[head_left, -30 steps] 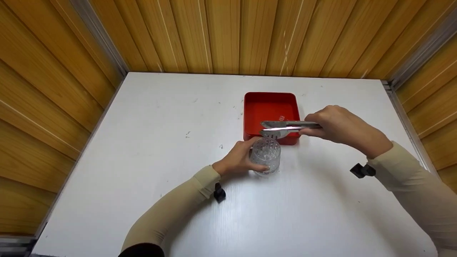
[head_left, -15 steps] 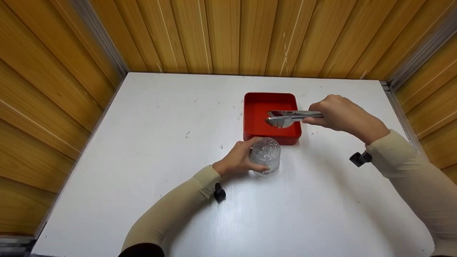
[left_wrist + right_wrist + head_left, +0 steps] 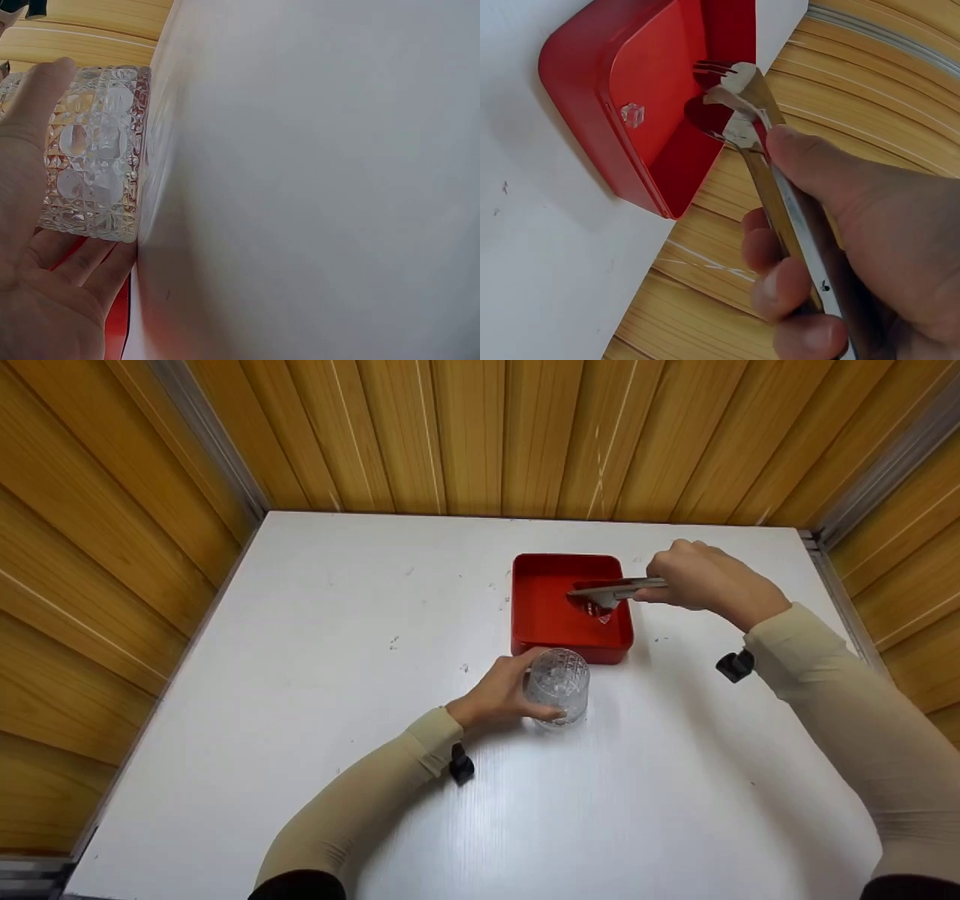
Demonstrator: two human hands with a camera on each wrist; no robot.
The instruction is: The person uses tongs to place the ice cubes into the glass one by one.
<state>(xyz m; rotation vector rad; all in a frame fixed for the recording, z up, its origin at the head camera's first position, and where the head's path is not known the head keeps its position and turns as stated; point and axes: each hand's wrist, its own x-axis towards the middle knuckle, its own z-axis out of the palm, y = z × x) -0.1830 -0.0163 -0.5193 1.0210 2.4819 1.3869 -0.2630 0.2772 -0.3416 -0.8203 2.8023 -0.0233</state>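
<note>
My left hand [image 3: 499, 694] holds a clear, cut-pattern glass [image 3: 564, 690] upright on the white table, thumb on the near side and fingers on the far side. In the left wrist view, the glass [image 3: 94, 150] shows its raised pattern; its contents are hard to make out. A pair of metal tongs [image 3: 619, 589], one end slotted like a fork and the other spoon-like, is gripped in my right hand [image 3: 709, 577]. Their parted tips hang over the red square tray [image 3: 536, 619]. A small clear cube [image 3: 633, 115] lies in the tray, apart from the tongs [image 3: 750, 142].
The tray stands just behind the glass, its raised walls close to the rim of the glass. Wood-patterned panels [image 3: 465, 435] enclose the back and sides of the white table [image 3: 337, 607]. Small dark marks dot the tabletop.
My right hand has carried the tongs from above the glass back and over the tray, and their tips have turned and lowered towards it. My left hand and the glass have stayed put.
</note>
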